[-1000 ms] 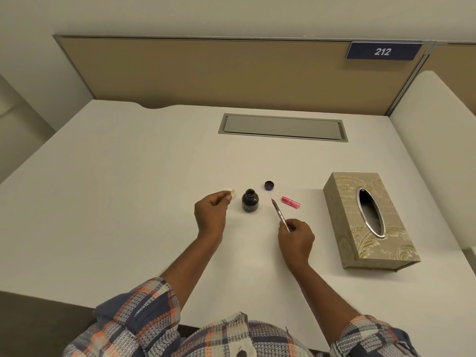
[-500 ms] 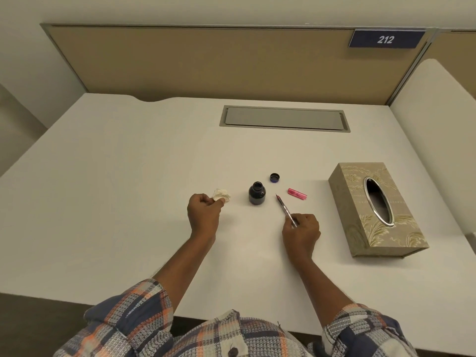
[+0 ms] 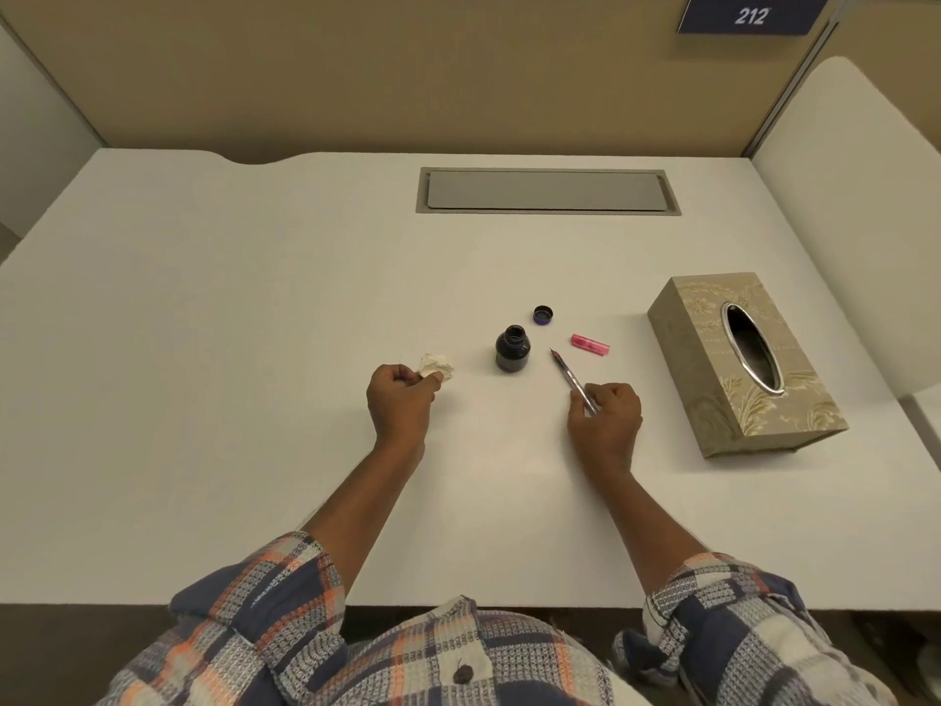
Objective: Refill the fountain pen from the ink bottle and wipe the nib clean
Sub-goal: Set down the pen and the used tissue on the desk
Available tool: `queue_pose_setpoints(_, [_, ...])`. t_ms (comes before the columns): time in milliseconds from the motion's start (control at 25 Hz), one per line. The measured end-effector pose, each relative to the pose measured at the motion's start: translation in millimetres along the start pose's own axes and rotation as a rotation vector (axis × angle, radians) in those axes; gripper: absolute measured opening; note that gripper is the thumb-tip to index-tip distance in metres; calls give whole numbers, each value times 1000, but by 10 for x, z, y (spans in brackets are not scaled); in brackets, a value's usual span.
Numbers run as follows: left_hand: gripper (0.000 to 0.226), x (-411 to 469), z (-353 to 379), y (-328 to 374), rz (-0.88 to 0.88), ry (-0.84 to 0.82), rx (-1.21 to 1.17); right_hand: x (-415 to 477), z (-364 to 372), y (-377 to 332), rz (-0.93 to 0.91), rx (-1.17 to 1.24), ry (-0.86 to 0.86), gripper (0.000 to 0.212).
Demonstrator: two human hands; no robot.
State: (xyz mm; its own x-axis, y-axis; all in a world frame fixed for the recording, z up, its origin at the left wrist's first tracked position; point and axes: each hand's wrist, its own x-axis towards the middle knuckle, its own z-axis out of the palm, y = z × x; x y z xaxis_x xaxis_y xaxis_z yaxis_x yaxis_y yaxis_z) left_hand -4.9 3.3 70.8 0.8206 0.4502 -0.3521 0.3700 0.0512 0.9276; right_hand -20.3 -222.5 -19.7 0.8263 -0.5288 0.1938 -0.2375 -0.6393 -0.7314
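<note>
An open dark ink bottle stands on the white desk. Its dark cap lies behind it to the right. My right hand holds the fountain pen, whose nib points up and left and stops short of the bottle. A pink pen cap lies beyond the nib. My left hand rests on the desk left of the bottle, pinching a crumpled white tissue at its fingertips.
A patterned tissue box with an oval opening sits at the right. A grey cable hatch is set into the desk further back. A tan partition with a "212" sign closes off the back.
My left hand has moved left, away from the bottle, and lowered onto the desk with the tissue. My right hand with the pen has barely shifted. The camera view tilted down.
</note>
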Motion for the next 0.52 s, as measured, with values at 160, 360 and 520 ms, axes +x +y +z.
queue_pose_setpoints(160, [34, 64, -76, -57, -21, -26, 23, -3, 1, -5, -6, -30, 3, 20])
queue_pose_setpoints(360, [33, 106, -158, -113, -35, -62, 47, -3, 22, -8, -2, -54, 5, 25])
queue_pose_setpoints(520, [32, 102, -166, -157, -29, -39, 49, -13, 21, -13, 13, -46, -9, 34])
